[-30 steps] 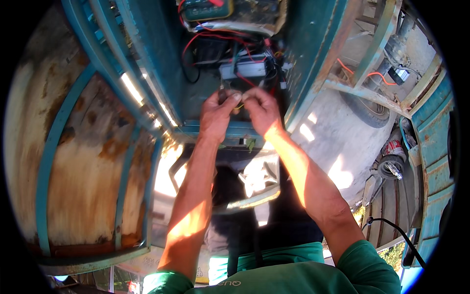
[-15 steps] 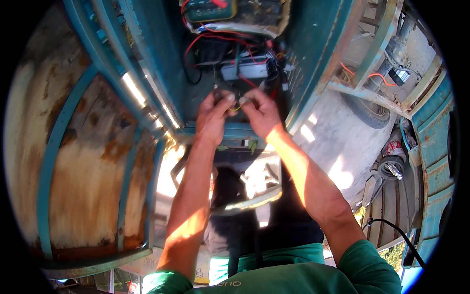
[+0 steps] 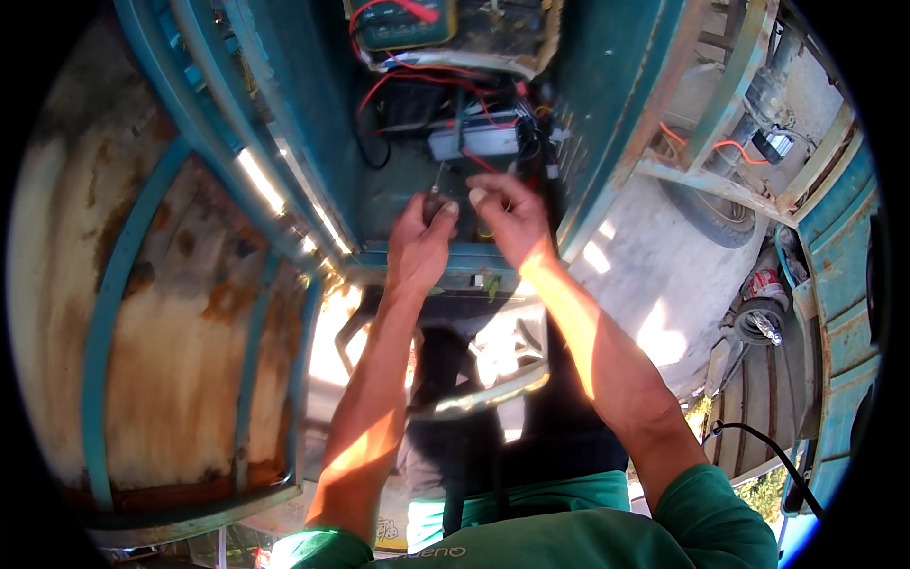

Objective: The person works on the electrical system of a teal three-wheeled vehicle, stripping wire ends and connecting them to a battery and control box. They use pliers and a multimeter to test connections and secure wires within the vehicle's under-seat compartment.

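My left hand (image 3: 422,242) is closed round a dark-handled tool (image 3: 433,204) with a thin shaft pointing away from me, apparently a screwdriver. My right hand (image 3: 508,213) is beside it, a short gap to the right, fingers curled and pinched; a thin yellow wire (image 3: 485,230) shows under the fingertips, but I cannot tell whether it is gripped. Both hands are over the inside of a teal metal compartment (image 3: 332,142). Just beyond them lie a silver finned box (image 3: 472,142), red and black wires (image 3: 455,76) and a dark box (image 3: 408,106), partly hidden by cables.
A green device (image 3: 403,28) with red leads rests on a battered box (image 3: 512,33) at the top. A rusty panel (image 3: 161,360) fills the left. At the right are metal frame bars (image 3: 711,190), a tyre (image 3: 716,218) and concrete ground (image 3: 635,275). A seat-like frame (image 3: 483,398) is below me.
My hands, together around the yellow wire earlier, have separated a little. My left hand has moved toward me and slightly right; my right hand's fingertips have shifted slightly right.
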`<state>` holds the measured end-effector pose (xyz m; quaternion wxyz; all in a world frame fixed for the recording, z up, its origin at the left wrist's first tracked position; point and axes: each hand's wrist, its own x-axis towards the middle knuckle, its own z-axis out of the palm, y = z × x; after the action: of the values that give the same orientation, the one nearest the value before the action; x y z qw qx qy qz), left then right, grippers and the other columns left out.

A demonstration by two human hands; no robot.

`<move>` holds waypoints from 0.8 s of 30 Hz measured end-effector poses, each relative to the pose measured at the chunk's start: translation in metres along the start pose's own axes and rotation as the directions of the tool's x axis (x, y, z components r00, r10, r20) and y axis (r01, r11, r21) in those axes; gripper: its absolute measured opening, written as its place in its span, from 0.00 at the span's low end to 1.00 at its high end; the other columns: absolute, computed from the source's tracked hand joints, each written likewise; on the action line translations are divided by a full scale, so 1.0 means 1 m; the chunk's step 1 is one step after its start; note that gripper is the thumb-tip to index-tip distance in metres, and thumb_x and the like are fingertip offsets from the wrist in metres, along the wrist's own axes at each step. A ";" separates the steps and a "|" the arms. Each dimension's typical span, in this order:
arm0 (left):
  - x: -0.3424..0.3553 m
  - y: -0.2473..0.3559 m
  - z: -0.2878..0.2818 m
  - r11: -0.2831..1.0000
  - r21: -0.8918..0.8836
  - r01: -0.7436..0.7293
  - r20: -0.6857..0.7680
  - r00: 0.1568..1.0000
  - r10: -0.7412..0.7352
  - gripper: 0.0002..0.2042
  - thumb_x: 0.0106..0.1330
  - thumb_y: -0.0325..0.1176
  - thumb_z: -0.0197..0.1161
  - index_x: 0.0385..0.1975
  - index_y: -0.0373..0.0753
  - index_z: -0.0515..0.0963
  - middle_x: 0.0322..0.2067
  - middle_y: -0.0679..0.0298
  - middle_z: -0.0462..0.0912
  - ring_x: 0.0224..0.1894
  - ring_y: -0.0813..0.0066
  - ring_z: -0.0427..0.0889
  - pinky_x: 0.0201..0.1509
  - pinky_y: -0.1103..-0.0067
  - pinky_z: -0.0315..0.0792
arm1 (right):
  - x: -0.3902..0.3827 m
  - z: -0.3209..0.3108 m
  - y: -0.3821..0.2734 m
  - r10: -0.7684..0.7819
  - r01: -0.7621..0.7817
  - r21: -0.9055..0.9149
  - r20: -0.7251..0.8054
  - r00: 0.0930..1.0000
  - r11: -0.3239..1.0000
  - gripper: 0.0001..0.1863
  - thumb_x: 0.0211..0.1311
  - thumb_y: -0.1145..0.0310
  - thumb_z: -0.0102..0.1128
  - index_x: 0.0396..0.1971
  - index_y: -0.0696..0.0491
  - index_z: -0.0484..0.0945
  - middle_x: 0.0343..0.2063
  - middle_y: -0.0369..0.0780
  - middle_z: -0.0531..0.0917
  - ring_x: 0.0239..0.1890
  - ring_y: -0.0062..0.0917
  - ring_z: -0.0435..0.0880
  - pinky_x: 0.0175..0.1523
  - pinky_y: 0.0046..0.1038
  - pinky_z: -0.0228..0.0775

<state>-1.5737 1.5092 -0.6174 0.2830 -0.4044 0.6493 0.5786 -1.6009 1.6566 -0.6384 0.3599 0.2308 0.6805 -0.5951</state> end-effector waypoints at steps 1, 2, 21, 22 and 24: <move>-0.001 0.003 0.002 0.983 0.178 -0.035 0.041 0.999 0.028 0.12 0.67 0.36 0.58 0.40 0.33 0.74 0.32 0.51 0.81 0.34 0.55 0.80 0.40 0.69 0.72 | 0.000 0.001 0.002 -0.011 0.011 0.007 0.038 0.999 1.000 0.15 0.60 0.66 0.63 0.44 0.57 0.80 0.33 0.36 0.84 0.37 0.16 0.79 0.44 0.23 0.72; -0.003 0.008 0.005 0.953 0.295 -0.062 0.069 0.997 0.044 0.14 0.66 0.38 0.57 0.40 0.32 0.74 0.35 0.45 0.80 0.40 0.42 0.78 0.43 0.63 0.70 | 0.001 0.003 0.006 -0.023 0.022 0.013 0.075 0.997 1.000 0.15 0.60 0.66 0.63 0.45 0.57 0.81 0.33 0.36 0.84 0.37 0.16 0.79 0.44 0.22 0.72; 0.053 -0.015 -0.008 0.918 0.375 -0.126 0.072 0.992 0.106 0.13 0.65 0.34 0.59 0.43 0.33 0.78 0.29 0.54 0.83 0.29 0.68 0.81 0.37 0.73 0.73 | 0.044 0.021 -0.007 0.274 -0.205 0.390 -0.129 0.953 0.898 0.12 0.68 0.64 0.53 0.40 0.54 0.81 0.23 0.31 0.74 0.22 0.14 0.68 0.25 0.16 0.57; 0.053 -0.015 -0.009 0.903 0.404 -0.144 0.078 0.989 0.123 0.13 0.64 0.34 0.59 0.43 0.33 0.78 0.29 0.52 0.83 0.30 0.65 0.82 0.37 0.72 0.73 | 0.045 0.021 -0.005 0.277 -0.211 0.370 -0.135 0.951 0.905 0.11 0.67 0.64 0.53 0.40 0.54 0.81 0.23 0.32 0.74 0.22 0.14 0.68 0.25 0.16 0.58; 0.049 -0.023 -0.010 0.889 0.401 -0.222 0.048 0.974 0.221 0.13 0.64 0.34 0.59 0.43 0.33 0.78 0.31 0.49 0.83 0.33 0.57 0.83 0.39 0.70 0.73 | 0.049 0.023 -0.002 0.293 -0.220 0.367 -0.159 0.943 0.904 0.11 0.67 0.65 0.54 0.41 0.55 0.81 0.24 0.32 0.76 0.22 0.14 0.68 0.25 0.16 0.58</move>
<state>-1.5785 1.4894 -0.6686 0.2929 -0.2603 0.7964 0.4606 -1.6284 1.6282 -0.6750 0.3156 0.4396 0.5636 -0.6241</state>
